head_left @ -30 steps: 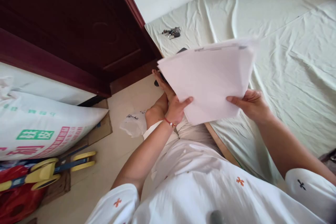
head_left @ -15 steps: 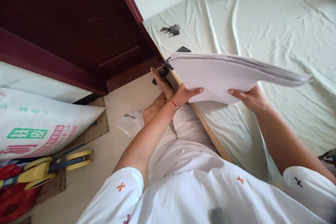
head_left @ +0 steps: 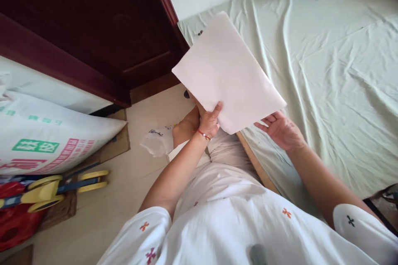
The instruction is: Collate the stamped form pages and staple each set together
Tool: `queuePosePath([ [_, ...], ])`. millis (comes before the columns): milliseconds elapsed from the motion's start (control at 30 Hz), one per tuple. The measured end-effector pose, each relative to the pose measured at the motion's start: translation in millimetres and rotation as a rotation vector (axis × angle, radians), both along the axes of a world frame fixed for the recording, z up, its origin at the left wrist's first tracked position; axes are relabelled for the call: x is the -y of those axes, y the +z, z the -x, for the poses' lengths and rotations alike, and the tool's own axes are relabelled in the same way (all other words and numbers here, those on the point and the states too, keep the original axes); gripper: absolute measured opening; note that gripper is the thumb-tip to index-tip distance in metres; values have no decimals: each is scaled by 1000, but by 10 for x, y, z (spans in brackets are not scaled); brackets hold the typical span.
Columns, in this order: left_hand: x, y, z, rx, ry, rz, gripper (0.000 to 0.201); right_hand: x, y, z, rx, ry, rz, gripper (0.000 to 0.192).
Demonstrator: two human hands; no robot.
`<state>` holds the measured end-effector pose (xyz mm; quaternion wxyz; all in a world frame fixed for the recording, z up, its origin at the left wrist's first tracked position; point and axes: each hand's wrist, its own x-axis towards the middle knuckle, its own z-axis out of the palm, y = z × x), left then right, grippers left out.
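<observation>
A stack of white paper sheets (head_left: 230, 72) is tilted up in front of me, its blank face towards me. My left hand (head_left: 209, 123), with a red cord bracelet at the wrist, grips the lower left edge, thumb on the face and fingers hidden behind. Just below the lower right corner, my right hand (head_left: 284, 132) is turned palm up with its fingers apart. Its fingertips are close to the paper's edge; whether they touch it I cannot tell. Behind the paper, most of the keys on the bed are covered.
A bed with a pale green sheet (head_left: 336, 70) stretches off to the right. The dark red door (head_left: 93, 20) is at upper left. On the floor at left are a white printed sack (head_left: 62, 132), a yellow and blue wheeled toy (head_left: 46, 194) and a plastic bag (head_left: 157, 140).
The paper stack has swung from a bowed, sideways position to a flatter one with its face showing. My right hand has let go of it and turned palm up; my left keeps its grip.
</observation>
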<state>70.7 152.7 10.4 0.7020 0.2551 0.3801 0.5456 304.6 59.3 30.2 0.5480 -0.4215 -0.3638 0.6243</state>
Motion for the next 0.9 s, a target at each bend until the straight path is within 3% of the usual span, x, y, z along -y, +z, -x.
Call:
queuePosePath([
  [167, 164, 39, -277, 124, 27, 4, 75, -24, -121, 506, -12, -102, -54, 38],
  [267, 134, 8, -286, 73, -7, -31, 64, -122, -96, 493, 193, -278, -117, 42],
  [400, -175, -13, 23, -175, 2, -191, 60, -229, 44, 26, 439, -416, -205, 38],
  [500, -481, 29, 286, -268, 27, -327, 84, -248, 140, -418, 512, -400, -277, 39],
  [567, -649, 46, 377, -360, -47, -428, 100, -234, 156, -657, 588, -351, -274, 38],
  [733, -861, -56, 303, -444, -367, -497, 117, -155, 51, -1016, 811, -125, -286, 31],
  [900, -906, -137, 177, -423, -475, -501, 115, -91, 132, -1146, 1000, -55, -566, 15],
])
